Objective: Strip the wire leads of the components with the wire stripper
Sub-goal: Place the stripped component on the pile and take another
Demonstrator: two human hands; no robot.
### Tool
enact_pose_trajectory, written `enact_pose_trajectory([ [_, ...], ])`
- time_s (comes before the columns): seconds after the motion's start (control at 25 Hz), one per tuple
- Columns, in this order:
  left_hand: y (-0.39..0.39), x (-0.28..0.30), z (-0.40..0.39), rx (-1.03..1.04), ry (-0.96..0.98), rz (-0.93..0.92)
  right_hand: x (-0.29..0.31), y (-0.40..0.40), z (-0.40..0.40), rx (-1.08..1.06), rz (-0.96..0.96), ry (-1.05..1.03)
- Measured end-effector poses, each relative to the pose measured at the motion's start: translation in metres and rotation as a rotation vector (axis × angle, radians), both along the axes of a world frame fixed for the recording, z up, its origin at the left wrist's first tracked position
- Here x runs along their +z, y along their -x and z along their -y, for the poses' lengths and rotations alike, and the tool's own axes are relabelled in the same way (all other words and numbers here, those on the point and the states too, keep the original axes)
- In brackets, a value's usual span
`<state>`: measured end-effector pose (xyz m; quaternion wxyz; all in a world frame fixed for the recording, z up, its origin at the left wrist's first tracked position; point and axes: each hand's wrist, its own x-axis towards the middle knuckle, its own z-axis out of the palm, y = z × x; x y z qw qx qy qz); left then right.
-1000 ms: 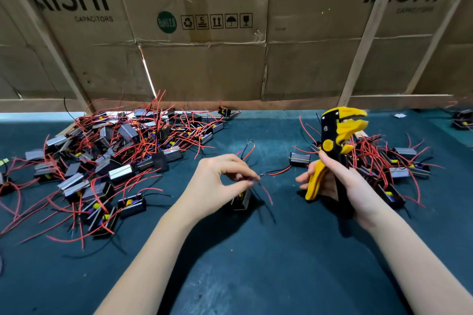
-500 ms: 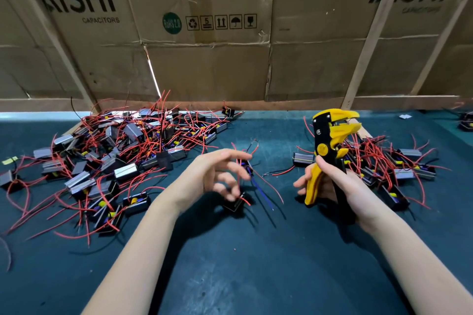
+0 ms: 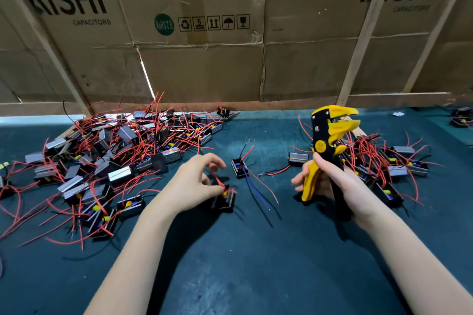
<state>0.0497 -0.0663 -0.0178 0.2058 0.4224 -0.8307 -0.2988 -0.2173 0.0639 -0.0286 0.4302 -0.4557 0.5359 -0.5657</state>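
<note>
My right hand (image 3: pixel 330 184) grips the handles of a yellow and black wire stripper (image 3: pixel 326 140), held upright with its jaws apart at the top. My left hand (image 3: pixel 194 181) hovers over a small black component (image 3: pixel 225 201) lying on the dark green mat (image 3: pixel 256 263). Its thumb and fingertips pinch a red wire lead (image 3: pixel 219 181) that rises from that component. A second black component (image 3: pixel 239 167) with red and blue leads lies just beyond, between my two hands.
A big heap of components with red leads (image 3: pixel 115 151) covers the mat's left side. A smaller heap (image 3: pixel 384 158) lies behind my right hand. One grey component (image 3: pixel 299 157) sits left of the stripper. Cardboard boxes (image 3: pixel 204 46) wall off the back.
My left hand opened, left one component on the mat with its leads trailing, and moved down onto a nearer component, pinching its red lead. The right hand and stripper barely moved.
</note>
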Motion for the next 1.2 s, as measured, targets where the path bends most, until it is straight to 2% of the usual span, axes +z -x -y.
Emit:
enact_pose_trajectory([
  [0.2, -0.02, 0.013, 0.006, 0.106, 0.003, 0.141, -0.002, -0.001, 0.001, 0.003, -0.001, -0.011],
  [0.36, -0.032, 0.017, 0.012, 0.558, 0.342, -0.018, -0.002, 0.0, 0.001, 0.003, 0.003, -0.006],
  [0.48, -0.038, 0.02, 0.013, 0.725, 0.444, -0.069, -0.002, 0.0, 0.002, 0.004, 0.007, -0.003],
  [0.52, -0.035, 0.022, 0.009, 0.74, 0.489, -0.138, -0.002, 0.0, 0.002, 0.008, 0.008, -0.004],
  [0.6, -0.023, 0.028, -0.003, 0.693, 0.725, -0.294, -0.002, 0.001, 0.003, 0.015, 0.007, -0.006],
  [0.68, -0.005, 0.028, -0.017, 0.453, 0.92, -0.386, -0.003, 0.001, 0.003, 0.013, 0.015, -0.009],
  [0.76, 0.02, 0.019, -0.03, 0.157, 0.856, -0.351, -0.003, 0.001, 0.003, 0.005, 0.027, -0.008],
  [0.84, 0.04, 0.002, -0.041, 0.012, 0.616, -0.198, -0.005, 0.001, 0.003, -0.024, 0.035, 0.001],
  [0.92, 0.051, -0.014, -0.043, 0.008, 0.41, -0.051, -0.008, 0.001, 0.009, -0.013, 0.122, 0.022],
  [1.0, 0.053, -0.023, -0.037, 0.023, 0.354, 0.037, -0.011, -0.001, 0.019, 0.056, 0.29, 0.036],
  [1.08, 0.051, -0.022, -0.032, 0.056, 0.36, -0.006, -0.01, -0.005, 0.029, 0.07, 0.457, -0.005],
  [1.2, 0.047, -0.016, -0.028, 0.128, 0.359, -0.054, -0.01, -0.004, 0.036, -0.063, 0.613, 0.015],
])
